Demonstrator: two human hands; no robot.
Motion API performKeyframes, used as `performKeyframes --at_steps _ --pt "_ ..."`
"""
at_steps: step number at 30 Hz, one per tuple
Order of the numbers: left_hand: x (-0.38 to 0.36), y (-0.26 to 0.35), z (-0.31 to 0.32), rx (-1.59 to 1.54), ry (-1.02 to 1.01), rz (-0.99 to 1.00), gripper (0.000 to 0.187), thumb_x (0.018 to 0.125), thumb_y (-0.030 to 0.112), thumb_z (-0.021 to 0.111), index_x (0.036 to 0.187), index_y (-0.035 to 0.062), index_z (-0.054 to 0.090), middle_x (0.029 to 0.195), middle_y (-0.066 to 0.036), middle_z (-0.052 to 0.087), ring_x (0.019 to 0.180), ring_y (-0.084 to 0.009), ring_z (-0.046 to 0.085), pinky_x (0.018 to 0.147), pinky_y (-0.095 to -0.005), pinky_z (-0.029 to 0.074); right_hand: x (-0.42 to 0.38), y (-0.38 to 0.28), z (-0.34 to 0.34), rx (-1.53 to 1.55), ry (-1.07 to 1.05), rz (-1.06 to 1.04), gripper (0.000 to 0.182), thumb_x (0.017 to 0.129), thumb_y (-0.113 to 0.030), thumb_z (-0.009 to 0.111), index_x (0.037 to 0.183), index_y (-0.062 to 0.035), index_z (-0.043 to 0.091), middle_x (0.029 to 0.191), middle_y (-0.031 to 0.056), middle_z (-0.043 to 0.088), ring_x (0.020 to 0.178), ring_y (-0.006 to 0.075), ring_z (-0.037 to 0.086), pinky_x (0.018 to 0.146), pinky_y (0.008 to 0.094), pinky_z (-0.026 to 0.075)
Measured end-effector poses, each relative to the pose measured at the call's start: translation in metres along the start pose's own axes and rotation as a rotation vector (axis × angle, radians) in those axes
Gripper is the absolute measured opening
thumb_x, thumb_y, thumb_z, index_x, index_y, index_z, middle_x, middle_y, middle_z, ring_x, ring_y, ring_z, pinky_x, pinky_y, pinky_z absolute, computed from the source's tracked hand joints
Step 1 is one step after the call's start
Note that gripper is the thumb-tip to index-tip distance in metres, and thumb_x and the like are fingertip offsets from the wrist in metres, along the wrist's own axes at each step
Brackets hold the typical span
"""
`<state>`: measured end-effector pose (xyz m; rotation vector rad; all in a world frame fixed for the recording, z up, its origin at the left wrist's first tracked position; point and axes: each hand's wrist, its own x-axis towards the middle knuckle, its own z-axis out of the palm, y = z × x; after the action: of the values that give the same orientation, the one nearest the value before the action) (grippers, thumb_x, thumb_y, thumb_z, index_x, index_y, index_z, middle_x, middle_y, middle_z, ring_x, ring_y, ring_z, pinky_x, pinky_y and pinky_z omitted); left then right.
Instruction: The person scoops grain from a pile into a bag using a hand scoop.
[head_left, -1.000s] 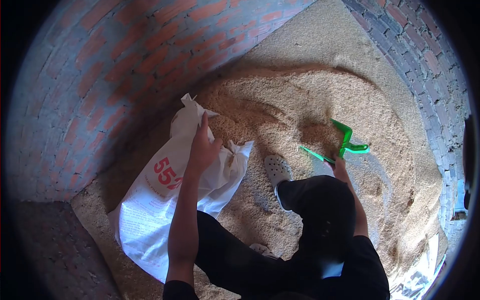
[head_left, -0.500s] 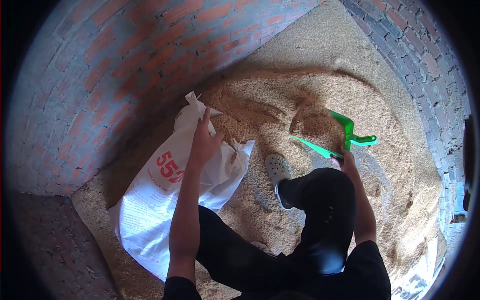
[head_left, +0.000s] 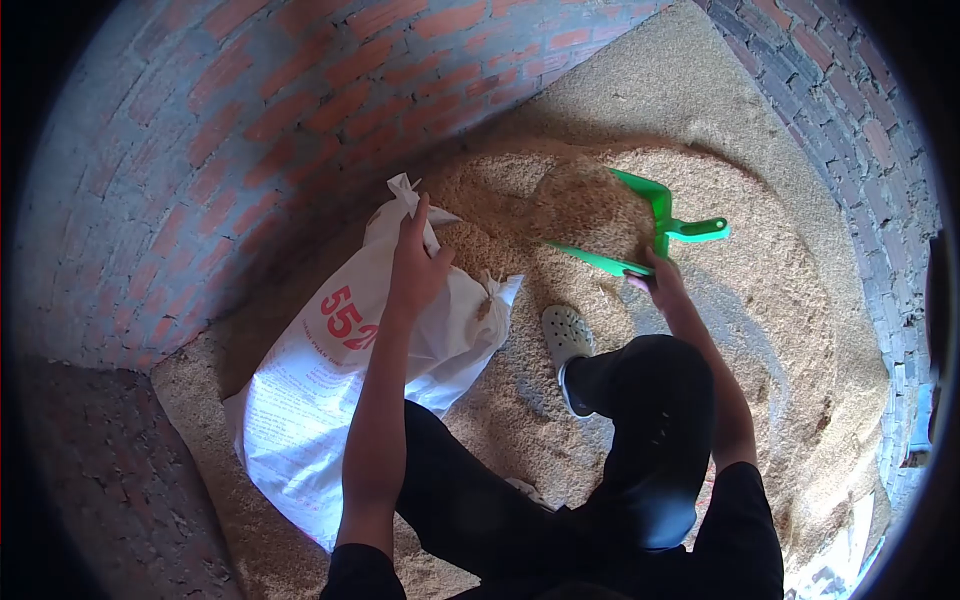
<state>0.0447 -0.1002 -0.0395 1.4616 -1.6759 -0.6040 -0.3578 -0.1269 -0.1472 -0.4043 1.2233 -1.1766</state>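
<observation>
**Green scoop (head_left: pixel 661 208) heaped with husks (head_left: pixel 590 212)**

From the head view, we grasp the white sack (head_left: pixel 290 425) near its open mouth with our left hand (head_left: pixel 421 268). Our right hand (head_left: pixel 660 280) grips the green scoop's back edge, just beside that mouth.

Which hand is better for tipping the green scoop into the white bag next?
Probably the right hand: it grips the green scoop, which is heaped with brown, grainy stuff. The left hand is at the white bag's mouth, so it seems better placed to steady that.
</observation>
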Motion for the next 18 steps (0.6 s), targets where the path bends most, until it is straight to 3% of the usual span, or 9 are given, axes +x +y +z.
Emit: performKeyframes --at_steps 1,3,6,13,18 --pt "0.0 0.001 0.0 0.002 0.002 -0.001 0.073 0.07 0.002 0.057 0.136 0.0038 0.026 0.12 -0.021 0.042 0.109 -0.0314 0.046 0.091 -0.033 0.038 0.003 0.003 0.009 -0.001 -0.019 0.002 0.033 0.088 -0.02 0.051 0.11 0.003 0.042 0.097 0.0195 0.054 0.077 0.0373 0.062 0.059 0.0403 0.059" --pt "0.0 0.003 -0.001 -0.05 0.004 -0.045 0.071 0.069 0.0 0.055 0.135 0.0056 0.03 0.116 -0.014 0.047 0.099 -0.0204 0.05 0.085 -0.027 0.039 0.005 0.006 0.026 -0.036 -0.056 0.004 0.033 0.088 -0.02 0.051 0.11 0.0034 0.042 0.096 0.0193 0.054 0.076 0.0367 0.062 0.058 0.0397 0.059" --pt "0.001 0.007 -0.003 -0.074 -0.034 -0.102 0.071 0.07 0.003 0.056 0.134 0.0027 0.028 0.117 -0.018 0.043 0.104 -0.0257 0.048 0.088 -0.0298 0.039 0.004 0.012 0.052 -0.085 -0.114 0.007 0.033 0.089 -0.02 0.05 0.109 0.0051 0.043 0.094 0.0192 0.055 0.073 0.0344 0.063 0.059 0.039 0.059" --pt "0.001 0.01 -0.005 -0.067 -0.026 -0.108 0.07 0.069 0.004 0.056 0.133 -0.0021 0.028 0.122 -0.019 0.041 0.111 -0.0261 0.046 0.091 -0.0295 0.037 -0.005 0.029 0.088 -0.245 -0.345 -0.017 0.042 0.09 -0.023 0.047 0.114 0.0099 0.039 0.099 0.0198 0.054 0.076 0.0307 0.063 0.062 0.0378 0.058" --pt "0.003 0.004 -0.006 -0.151 -0.037 -0.173 0.071 0.069 0.004 0.057 0.132 -0.0054 0.028 0.127 -0.02 0.039 0.117 -0.0267 0.042 0.095 -0.0292 0.034 -0.02 0.021 0.099 -0.433 -0.452 0.044 0.045 0.088 -0.029 0.05 0.114 0.0068 0.043 0.098 0.0164 0.055 0.077 0.028 0.062 0.06 0.0371 0.058"
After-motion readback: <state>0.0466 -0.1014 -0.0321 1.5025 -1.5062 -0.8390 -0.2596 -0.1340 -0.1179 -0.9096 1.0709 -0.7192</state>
